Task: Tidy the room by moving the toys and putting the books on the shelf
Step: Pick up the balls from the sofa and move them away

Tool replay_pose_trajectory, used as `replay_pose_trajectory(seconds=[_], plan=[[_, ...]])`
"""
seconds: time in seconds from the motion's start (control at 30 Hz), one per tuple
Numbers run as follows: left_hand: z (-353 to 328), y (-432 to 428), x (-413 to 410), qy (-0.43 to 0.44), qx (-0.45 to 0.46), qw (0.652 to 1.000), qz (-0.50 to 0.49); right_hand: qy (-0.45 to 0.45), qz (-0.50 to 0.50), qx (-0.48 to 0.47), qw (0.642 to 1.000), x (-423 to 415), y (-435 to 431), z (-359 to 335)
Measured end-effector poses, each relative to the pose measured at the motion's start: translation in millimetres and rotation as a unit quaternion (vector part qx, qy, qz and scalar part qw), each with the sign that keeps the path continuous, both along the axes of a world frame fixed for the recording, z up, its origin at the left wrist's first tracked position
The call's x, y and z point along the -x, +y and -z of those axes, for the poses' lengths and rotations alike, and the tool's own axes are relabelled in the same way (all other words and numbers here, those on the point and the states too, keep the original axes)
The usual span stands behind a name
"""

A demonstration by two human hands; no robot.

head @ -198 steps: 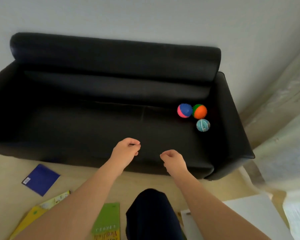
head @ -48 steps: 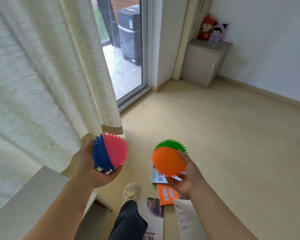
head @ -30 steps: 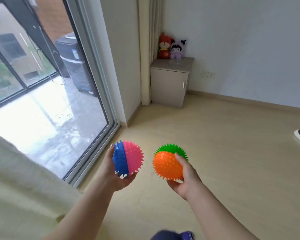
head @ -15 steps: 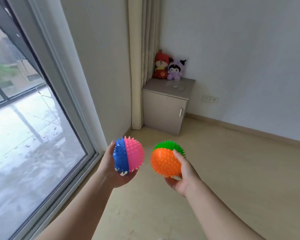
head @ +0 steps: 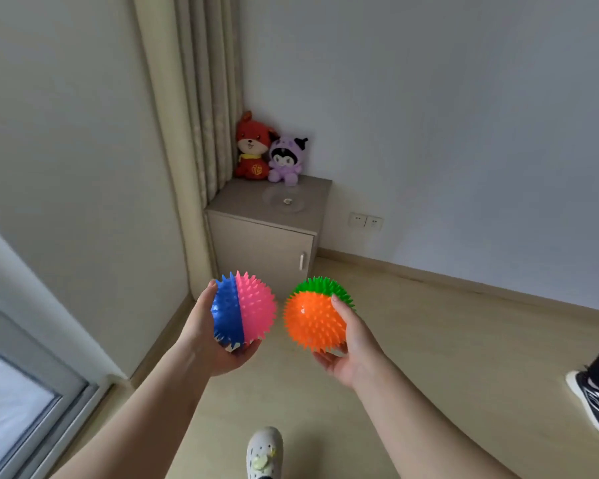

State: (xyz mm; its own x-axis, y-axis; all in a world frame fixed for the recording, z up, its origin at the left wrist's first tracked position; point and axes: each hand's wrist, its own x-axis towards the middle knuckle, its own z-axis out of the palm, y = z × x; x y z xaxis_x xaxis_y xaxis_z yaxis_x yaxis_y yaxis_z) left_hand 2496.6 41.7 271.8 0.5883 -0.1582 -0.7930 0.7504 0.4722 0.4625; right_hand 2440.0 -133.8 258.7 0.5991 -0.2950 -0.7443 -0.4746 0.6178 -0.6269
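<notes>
Since half a second ago the view has swung right: the window frame [head: 32,392] has slid to the lower-left corner, the corner cabinet [head: 267,243] sits more central, and I now see a white perforated clog [head: 264,451] at the bottom edge plus a black trainer [head: 592,399] at the right edge. Grips unchanged. Left hand [head: 204,344] cups the blue-pink ball [head: 244,311] from below and the side, fingers curled round it. Right hand [head: 353,354] holds the orange-green ball [head: 313,316], thumb over the top, fingers under it. Both balls are round, glossy, rubbery-looking, covered in short soft spikes, each split into two colour halves; they're held side by side, just apart, above the pale wood-look floor [head: 446,340]. Cabinet is a matte beige box, one door with a small light-coloured handle. On top: a red plush [head: 251,146] and a purple plush [head: 286,160] touching each other against the wall, and a clear round dish [head: 284,198] in front of them. Red plush has a gold mark on its belly, too small for me to read. Ribbed cream curtain [head: 201,81] hangs left of the cabinet; white double socket [head: 365,221] on the wall to its right.
</notes>
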Motion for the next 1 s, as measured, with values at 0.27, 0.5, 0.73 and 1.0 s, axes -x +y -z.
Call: replay_pose_trajectory(seconds=[0.27,0.5,0.73,1.0], plan=[[-2.9,-74.9,-182.2,0.000,-0.007,1.000,0.004,-0.008,0.022,-0.018,1.000,-170.7,-70.3,0.1],[-5.8,-127.9,-309.5,-0.004,-0.040,0.999,-0.026,-0.005,0.030,-0.055,0.998,-289.5,-125.6,7.0],[2.4,-197.1,-444.2,-0.008,-0.056,0.995,-0.079,-0.004,-0.004,-0.049,0.999,-440.2,-201.7,24.3],[17.3,-249.9,-551.0,0.006,-0.100,0.989,-0.108,0.024,-0.031,-0.035,0.999,-561.7,-261.6,38.2]])
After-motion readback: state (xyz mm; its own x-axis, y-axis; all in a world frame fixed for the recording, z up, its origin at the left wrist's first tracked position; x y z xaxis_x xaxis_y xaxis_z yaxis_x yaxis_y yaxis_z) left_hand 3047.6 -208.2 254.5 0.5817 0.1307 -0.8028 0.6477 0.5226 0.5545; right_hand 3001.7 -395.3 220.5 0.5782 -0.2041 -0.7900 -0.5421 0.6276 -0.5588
